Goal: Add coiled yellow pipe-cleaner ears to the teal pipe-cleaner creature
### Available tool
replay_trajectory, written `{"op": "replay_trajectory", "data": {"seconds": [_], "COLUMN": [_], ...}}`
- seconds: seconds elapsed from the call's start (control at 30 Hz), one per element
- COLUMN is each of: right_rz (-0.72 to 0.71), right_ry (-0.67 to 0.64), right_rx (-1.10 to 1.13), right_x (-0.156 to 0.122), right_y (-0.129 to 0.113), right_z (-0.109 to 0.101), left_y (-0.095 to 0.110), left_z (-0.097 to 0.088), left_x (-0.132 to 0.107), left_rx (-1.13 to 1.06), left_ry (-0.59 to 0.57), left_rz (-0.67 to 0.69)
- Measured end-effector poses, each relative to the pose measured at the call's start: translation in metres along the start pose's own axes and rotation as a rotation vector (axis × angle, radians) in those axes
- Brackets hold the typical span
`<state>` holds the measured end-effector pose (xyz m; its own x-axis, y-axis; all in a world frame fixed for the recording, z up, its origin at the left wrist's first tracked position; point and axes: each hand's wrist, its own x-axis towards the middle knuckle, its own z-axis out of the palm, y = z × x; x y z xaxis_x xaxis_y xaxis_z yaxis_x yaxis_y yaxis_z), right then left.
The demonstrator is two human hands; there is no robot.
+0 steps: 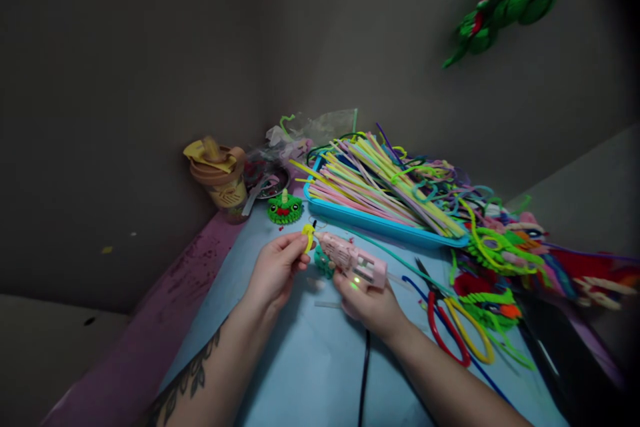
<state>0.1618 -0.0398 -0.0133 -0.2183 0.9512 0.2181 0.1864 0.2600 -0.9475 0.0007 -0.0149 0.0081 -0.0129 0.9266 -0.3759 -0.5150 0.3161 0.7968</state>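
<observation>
Near centre of table (310, 363), left hand (277, 271) pinching yellow pipe-cleaner piece (309, 237), right hand (369, 307) closed around pink glue gun (353, 261), nozzle at the piece, blue tray (380, 225) on far side.

A pink glue gun (353, 260), a yellow pipe-cleaner piece (309, 237), a blue tray (385, 225), and scissors (453, 327) with red-and-yellow handles.

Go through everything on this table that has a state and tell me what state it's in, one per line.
glue gun: gripped in right hand, green light lit
yellow pipe cleaner piece: pinched in left hand, at the nozzle
blue tray: heaped with pipe cleaners
scissors: lying flat, unheld
cup: upright, lid on
</observation>
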Motion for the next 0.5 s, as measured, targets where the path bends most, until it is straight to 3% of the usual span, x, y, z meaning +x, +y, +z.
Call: {"op": "replay_trajectory", "data": {"seconds": [0.2, 0.5], "right_rz": [0.050, 0.013], "right_ry": [-0.003, -0.045], "right_rx": [-0.012, 0.005], "right_x": [-0.0017, 0.0007], "right_y": [0.0031, 0.0007], "right_z": [0.0002, 0.0009], "left_y": [-0.0004, 0.0015], "left_z": [0.0000, 0.0010], "left_x": [0.0004, -0.0015], "left_rx": [0.021, 0.009], "left_ry": [-0.011, -0.010], "left_rz": [-0.022, -0.016]}}
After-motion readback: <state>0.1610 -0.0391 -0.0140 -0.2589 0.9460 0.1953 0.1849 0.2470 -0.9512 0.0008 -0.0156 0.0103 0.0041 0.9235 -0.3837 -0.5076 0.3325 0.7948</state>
